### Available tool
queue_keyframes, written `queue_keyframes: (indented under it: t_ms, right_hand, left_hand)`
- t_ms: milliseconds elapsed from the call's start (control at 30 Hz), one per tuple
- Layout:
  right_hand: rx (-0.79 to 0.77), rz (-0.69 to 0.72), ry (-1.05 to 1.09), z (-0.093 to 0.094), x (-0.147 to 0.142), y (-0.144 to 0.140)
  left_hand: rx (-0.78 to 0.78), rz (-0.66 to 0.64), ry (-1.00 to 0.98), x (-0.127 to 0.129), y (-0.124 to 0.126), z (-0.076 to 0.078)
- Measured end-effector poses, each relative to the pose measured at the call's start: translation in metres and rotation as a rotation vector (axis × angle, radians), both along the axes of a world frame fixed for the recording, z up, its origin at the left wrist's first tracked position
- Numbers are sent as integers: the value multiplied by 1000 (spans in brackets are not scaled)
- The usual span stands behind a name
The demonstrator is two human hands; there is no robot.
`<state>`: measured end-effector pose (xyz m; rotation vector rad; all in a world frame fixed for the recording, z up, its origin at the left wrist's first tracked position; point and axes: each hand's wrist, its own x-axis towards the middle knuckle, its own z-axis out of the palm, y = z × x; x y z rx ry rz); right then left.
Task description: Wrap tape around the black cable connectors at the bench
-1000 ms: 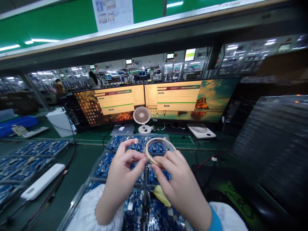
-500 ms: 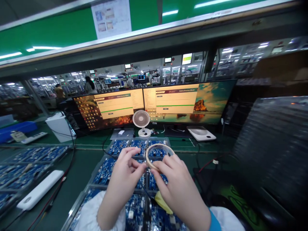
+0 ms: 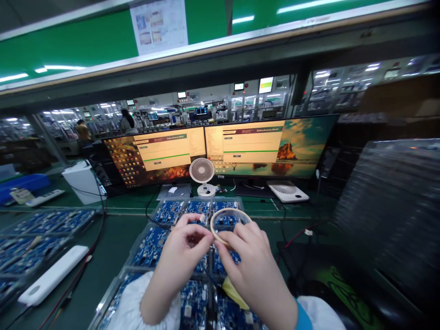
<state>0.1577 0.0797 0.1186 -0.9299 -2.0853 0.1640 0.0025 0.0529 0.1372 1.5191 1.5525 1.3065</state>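
My right hand (image 3: 245,245) grips a narrow, cream-coloured roll of tape (image 3: 213,217) by its near edge, between thumb and fingers. The roll is tilted up, and its open middle shows blue boards behind it. Close to the roll's left edge, my left hand (image 3: 187,245) has its thumb and a finger pinched together, while the index finger reaches forward above them. Whatever is in that pinch is too small to make out. Beneath both hands lies a clear plastic tray (image 3: 128,266) of blue circuit boards (image 3: 149,245). Some yellow material (image 3: 234,293) shows under my right wrist.
Two monitors (image 3: 254,146) stand behind a small white fan (image 3: 202,172). At left are another tray of boards (image 3: 51,224), a white power bank-like bar (image 3: 53,275) and cables. A tall stack of clear trays (image 3: 388,220) rises at right. An overhead shelf (image 3: 206,55) crosses the top.
My left hand has shifted slightly right, bringing its thumb and finger together near the roll's edge. The roll stays in my right hand, almost in the same place.
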Motion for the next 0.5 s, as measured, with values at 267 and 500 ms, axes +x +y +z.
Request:
queue_keyframes:
  t_ms: [267,500]
  right_hand:
    - [122,-27,182,3,-4,-4]
    - [204,-35,270,10,-2,-13]
  left_hand:
    - [22,-27,4,3,-7,5]
    - [92,-52,145,5,-16,30]
